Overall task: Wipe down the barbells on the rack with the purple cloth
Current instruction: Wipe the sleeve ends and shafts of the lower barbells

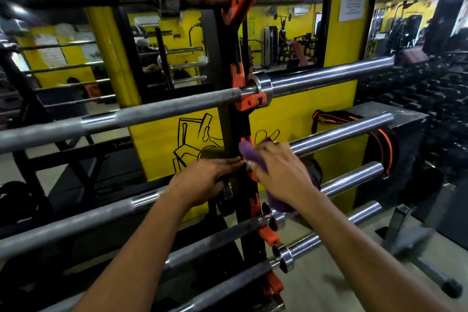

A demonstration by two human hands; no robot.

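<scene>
Several steel barbells lie across a black upright rack (pixel 222 124) with orange hooks. My right hand (pixel 281 175) grips the purple cloth (pixel 250 154) and holds it round the sleeve of the middle barbell (pixel 342 134), just right of the rack post. The cloth hangs down below the hand. My left hand (pixel 202 180) holds the shaft of that same barbell just left of the post, fingers curled over it. Above it lies another barbell (pixel 329 76), and lower ones (pixel 352 177) stick out to the right.
A yellow wall (pixel 301 109) with mirrors stands behind the rack. A black and orange belt (pixel 382 142) hangs on a grey block at the right. A bench frame (pixel 410 240) stands on the floor at lower right. Dumbbell racks fill the far right.
</scene>
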